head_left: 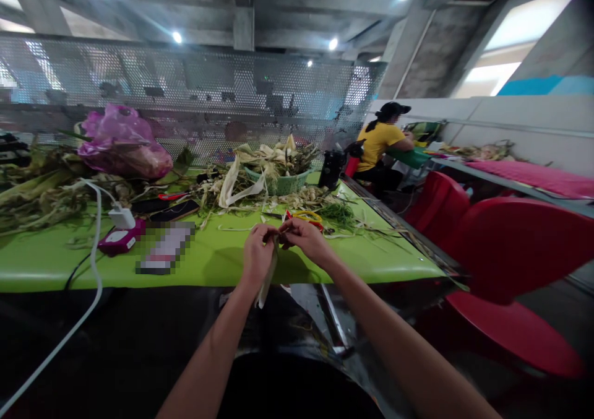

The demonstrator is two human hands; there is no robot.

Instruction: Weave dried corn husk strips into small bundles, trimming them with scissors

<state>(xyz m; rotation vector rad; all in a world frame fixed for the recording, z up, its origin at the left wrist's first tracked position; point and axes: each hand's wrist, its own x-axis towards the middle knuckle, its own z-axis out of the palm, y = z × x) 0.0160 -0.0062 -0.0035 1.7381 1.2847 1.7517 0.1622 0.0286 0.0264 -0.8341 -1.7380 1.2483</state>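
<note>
Both my hands meet just above the near edge of a lime-green table (208, 255). My left hand (257, 255) is closed on a pale dried leaf strip (268, 278) that hangs down past the table edge. My right hand (304, 239) pinches the upper end of the same strip, fingertips touching those of the left. Beyond my hands lie scissors with yellow and red handles (310, 217) and loose husk scraps.
A green basket (283, 182) heaped with husks stands mid-table. A pink plastic bag (121, 140) and dried leaves lie at the left, with a white charger and cable (121, 216) and phones. Red chairs (510, 252) stand right. A person in yellow (383, 143) sits behind.
</note>
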